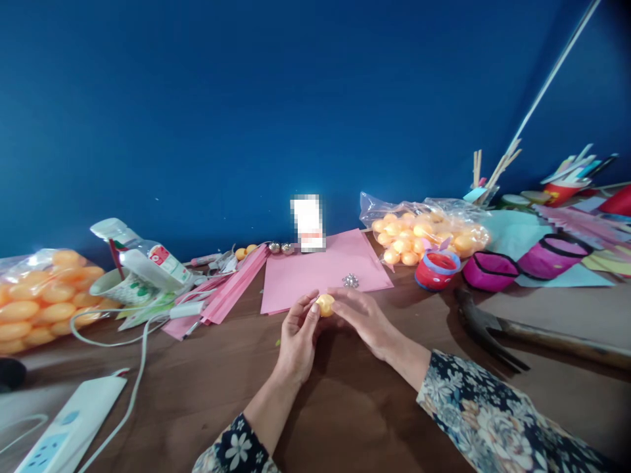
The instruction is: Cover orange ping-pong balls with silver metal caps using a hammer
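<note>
Just above the brown table, my left hand [300,335] grips a small yellow-orange ping-pong ball [325,305] between thumb and fingers. From the right reaches my right hand [369,322], its fingers stretched toward the ball and the index fingertip at its side; whether it presses on the ball is hard to see. Part of the ball is covered by fingers. Beyond both hands lie pink paper sheets [315,272], with a small silvery cluster [350,280] resting near their front edge.
Bags of orange balls lie at left [44,302] and back right [419,230]. A hammer [493,325], a red pot [436,270] and purple pouches [490,271] sit at right. On the left are a bottle [148,253], pink strips [236,289], a white cord [142,368] and a power strip [73,420].
</note>
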`<state>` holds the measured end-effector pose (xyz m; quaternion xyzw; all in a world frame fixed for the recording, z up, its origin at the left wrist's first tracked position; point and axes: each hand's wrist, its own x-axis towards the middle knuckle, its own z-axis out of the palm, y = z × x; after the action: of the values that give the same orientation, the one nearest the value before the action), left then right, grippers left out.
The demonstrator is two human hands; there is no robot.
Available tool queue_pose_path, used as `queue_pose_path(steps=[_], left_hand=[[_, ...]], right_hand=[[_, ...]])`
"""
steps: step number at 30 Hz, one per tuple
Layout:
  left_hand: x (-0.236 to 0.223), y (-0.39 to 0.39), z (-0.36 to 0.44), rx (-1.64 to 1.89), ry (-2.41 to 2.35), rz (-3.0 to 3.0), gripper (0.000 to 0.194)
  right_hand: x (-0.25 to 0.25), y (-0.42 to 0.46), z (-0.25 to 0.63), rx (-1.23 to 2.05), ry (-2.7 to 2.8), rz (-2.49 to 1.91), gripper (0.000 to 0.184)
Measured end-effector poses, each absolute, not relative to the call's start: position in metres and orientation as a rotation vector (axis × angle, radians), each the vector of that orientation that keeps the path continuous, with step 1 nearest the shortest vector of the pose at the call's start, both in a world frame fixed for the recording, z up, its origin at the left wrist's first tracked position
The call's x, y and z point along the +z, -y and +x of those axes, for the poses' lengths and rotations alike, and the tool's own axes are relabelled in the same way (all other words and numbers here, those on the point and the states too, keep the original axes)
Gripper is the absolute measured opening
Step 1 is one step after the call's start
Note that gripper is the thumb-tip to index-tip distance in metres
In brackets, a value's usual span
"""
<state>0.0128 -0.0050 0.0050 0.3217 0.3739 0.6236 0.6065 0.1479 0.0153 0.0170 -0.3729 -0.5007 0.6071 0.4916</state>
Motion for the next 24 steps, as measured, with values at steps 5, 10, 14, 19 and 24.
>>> queue_pose_path(steps=[5, 10, 14, 19, 24], left_hand=[[0.0043, 0.0056, 0.0126, 1.423, -0.945, 0.820, 0.049], [0.0064, 0.0063, 0.0118, 1.426, -1.061, 0.956, 0.058], [0.0043, 0.0058, 0.0109, 1.419, -1.092, 0.998, 0.056], [0.0026, 0.0060, 0.0098, 1.443, -1.092, 0.980, 0.053], [0.0082, 0.0078, 0.0113, 1.422, -1.073, 0.945, 0.054]], right_hand=[[0.0197, -0.0130, 0.1458, 1.535, 1.170, -0.865, 0.031], [0.0226, -0.0120, 0.1440, 1.509, 1.257, -0.816, 0.032], [0.0209, -0.0114, 0.1435, 1.460, 1.296, -0.830, 0.031], [0.0215, -0.0112, 0.1432, 1.423, 1.314, -0.871, 0.030], [0.0232, -0.0105, 0.1437, 1.395, 1.333, -0.885, 0.031]])
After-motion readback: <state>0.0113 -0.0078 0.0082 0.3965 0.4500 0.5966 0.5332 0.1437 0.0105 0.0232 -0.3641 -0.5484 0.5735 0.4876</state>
